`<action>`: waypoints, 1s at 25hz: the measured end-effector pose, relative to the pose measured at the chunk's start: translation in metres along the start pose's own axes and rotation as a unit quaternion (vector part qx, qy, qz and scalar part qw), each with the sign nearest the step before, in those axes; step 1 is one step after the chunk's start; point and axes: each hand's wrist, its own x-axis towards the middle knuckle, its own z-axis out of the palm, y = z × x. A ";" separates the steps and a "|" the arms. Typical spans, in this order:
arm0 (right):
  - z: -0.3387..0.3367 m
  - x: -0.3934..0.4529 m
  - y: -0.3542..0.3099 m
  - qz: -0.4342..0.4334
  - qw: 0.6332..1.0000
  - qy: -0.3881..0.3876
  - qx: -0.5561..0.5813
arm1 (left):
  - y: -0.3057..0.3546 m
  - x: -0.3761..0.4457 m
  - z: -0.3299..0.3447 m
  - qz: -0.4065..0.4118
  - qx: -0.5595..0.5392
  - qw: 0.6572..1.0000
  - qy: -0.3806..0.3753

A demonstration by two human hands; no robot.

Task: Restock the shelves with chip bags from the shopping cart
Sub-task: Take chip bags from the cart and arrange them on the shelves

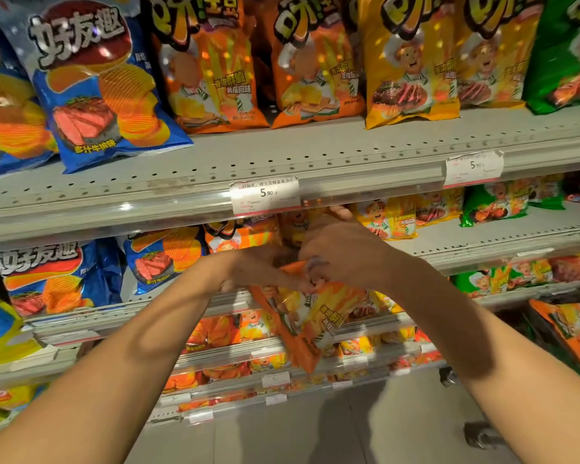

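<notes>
You are in the placing step: both hands hold 1 orange chip bag [310, 316] by its top edge, in front of the second shelf [482, 242], just under the price tag [265, 195] on the rail of the top shelf [315, 155]. Your left hand [262, 267] pinches the upper left part of the bag, and your right hand [342, 252] grips it from the right, the fingers curled around the top seam. The bag hangs down from this grip, tilted, and its lower end passes in front of the lower shelf rails.

By my judgement, the next move asks you to lift the bag a little and push it backward into the row of orange bags [245, 234] that stands on the second shelf behind your hands. Keep it upright and facing front, and do not knock over the yellow bag [387, 219] just beside it on the right.

Some things are hard to see. Your hands cover the exact gap where the bag must go, so I cannot tell how much room is there. The shopping cart [570, 333] is cut off at the right edge; only a corner with more orange bags and what seem to be 2 wheels are visible. The lower shelves are blurred.
</notes>
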 end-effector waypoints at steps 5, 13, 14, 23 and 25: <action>0.033 -0.028 0.016 0.057 0.944 0.283 0.160 | -0.036 0.004 0.012 0.064 -0.203 0.973 0.089; 0.079 -0.045 0.063 0.266 0.830 0.219 0.438 | -0.008 0.049 0.041 0.122 -0.332 0.861 0.365; 0.083 -0.043 0.067 0.256 0.848 0.180 0.428 | -0.003 0.058 0.045 0.116 -0.319 0.854 0.394; 0.107 -0.028 0.087 0.246 0.905 0.011 0.347 | -0.004 0.090 0.031 0.022 -0.256 0.939 0.231; 0.108 -0.023 0.093 0.233 0.903 0.020 0.360 | 0.004 0.087 0.026 0.044 -0.295 0.931 0.212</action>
